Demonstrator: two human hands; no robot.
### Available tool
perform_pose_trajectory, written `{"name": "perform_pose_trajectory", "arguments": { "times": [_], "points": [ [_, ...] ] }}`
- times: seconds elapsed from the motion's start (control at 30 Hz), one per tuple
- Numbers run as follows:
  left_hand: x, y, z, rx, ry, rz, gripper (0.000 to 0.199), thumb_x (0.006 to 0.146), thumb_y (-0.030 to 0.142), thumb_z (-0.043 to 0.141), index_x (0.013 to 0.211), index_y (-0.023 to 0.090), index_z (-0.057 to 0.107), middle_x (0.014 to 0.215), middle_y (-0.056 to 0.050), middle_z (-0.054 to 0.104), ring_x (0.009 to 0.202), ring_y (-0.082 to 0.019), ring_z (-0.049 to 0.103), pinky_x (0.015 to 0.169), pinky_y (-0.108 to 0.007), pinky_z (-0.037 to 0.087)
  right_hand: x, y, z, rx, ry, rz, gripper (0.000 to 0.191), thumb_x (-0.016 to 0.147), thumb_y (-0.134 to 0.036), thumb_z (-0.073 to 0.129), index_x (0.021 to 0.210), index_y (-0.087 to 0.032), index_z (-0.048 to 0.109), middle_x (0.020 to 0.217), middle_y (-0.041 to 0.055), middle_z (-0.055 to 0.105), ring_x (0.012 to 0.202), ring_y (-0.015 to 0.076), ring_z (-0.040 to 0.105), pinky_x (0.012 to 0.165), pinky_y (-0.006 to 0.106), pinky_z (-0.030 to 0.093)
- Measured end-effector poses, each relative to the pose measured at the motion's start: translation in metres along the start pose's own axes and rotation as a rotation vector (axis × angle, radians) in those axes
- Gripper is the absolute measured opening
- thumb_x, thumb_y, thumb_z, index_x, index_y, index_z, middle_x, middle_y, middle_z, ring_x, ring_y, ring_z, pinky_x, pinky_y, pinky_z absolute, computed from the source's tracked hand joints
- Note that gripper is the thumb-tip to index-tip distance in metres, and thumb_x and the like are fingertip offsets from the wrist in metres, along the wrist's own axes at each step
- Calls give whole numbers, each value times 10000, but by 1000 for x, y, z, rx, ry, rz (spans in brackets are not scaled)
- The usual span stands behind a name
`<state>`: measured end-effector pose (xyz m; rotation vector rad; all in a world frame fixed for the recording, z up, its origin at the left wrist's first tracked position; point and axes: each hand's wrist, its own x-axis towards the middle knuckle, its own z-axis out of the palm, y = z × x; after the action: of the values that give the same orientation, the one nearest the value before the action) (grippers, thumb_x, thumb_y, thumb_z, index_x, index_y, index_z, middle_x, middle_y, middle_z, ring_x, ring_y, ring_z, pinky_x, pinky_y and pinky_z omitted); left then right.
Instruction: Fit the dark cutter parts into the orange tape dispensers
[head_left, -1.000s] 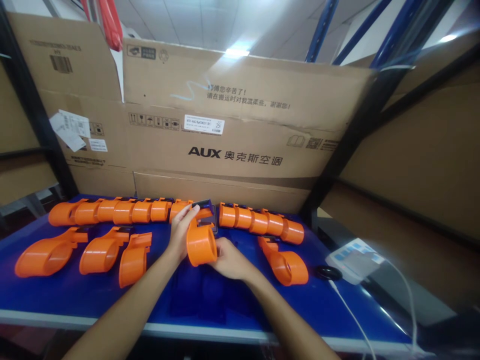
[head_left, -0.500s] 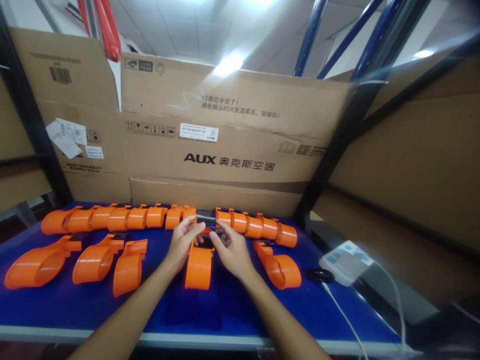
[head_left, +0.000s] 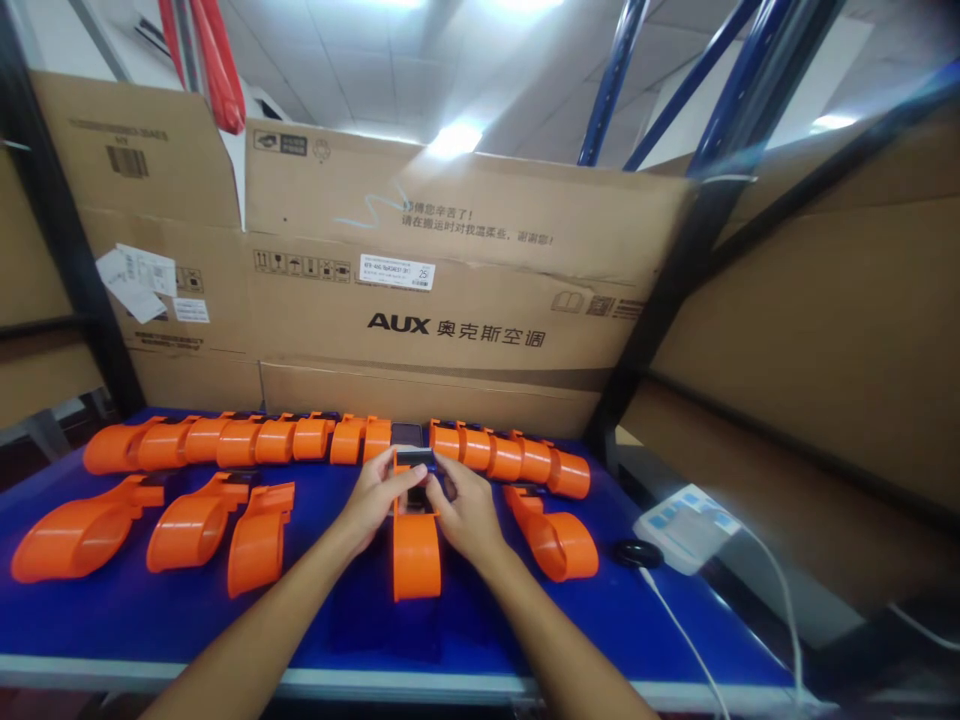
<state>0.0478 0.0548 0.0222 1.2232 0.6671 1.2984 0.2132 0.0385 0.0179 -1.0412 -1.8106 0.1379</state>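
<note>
Both hands hold one orange piece [head_left: 417, 556] over the middle of the blue table; its wide band hangs toward me and a dark part sits at its upper end. My left hand [head_left: 377, 492] grips the upper end from the left, its thumb across the front. From the right, my right hand [head_left: 462, 500] closes on the same end, its fingertips close to the left thumb. Just behind the hands lies a dark square object [head_left: 407, 434], partly hidden.
A row of several orange pieces [head_left: 238, 441] runs along the back, below a cardboard panel [head_left: 465, 300]. More orange pieces [head_left: 187, 530] lie at the left, one [head_left: 568, 545] at the right. Beyond it are a black oval object [head_left: 638, 553] and a white-blue box [head_left: 686, 528] with cables.
The held orange piece has moved slightly right and toward me, and its upper end now shows more clearly between my hands. The dark square behind is more exposed. The view has shifted slightly.
</note>
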Motion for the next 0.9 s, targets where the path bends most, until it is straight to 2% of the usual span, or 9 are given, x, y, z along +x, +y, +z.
{"name": "perform_pose_trajectory", "arguments": {
  "times": [0.13,0.3,0.4,0.77,0.9],
  "points": [
    [-1,4,0,-24,-6,21,398,714,402,849,1010,165,729,637,31,613,406,-52,415,471,-217,358,0,1,0,23,-37,-63,385,978,-296,526,1333,-200,641,1168,133,745,1051,275,712,952,413,560],
    [-1,3,-2,-34,1,-11,432,689,392,859,1034,169,728,540,43,576,370,-83,440,423,-228,363,1,2,0,45,-72,-96,384,997,-296,487,1330,-190,648,1129,137,753,996,271,722,921,412,572],
    [0,1,-4,-58,-7,-16,438,669,361,870,1035,168,727,507,54,549,363,-90,449,418,-230,383,2,3,0,49,-81,-112,374,997,-296,479,1304,-197,668,1146,136,746,1025,274,712,931,413,570],
    [3,-5,-5,-55,-15,-2,444,675,364,864,1049,173,719,638,8,652,367,-79,464,423,-239,411,3,6,-2,63,-100,-120,366,995,-302,487,1291,-200,678,1161,135,739,1041,265,709,946,405,563],
    [3,-3,-4,-62,5,2,437,658,381,875,1008,169,723,609,20,632,362,-72,447,418,-233,398,4,5,-2,99,-113,-75,374,995,-323,502,1307,-207,672,1124,124,752,996,263,719,913,390,573]
  ]
}}
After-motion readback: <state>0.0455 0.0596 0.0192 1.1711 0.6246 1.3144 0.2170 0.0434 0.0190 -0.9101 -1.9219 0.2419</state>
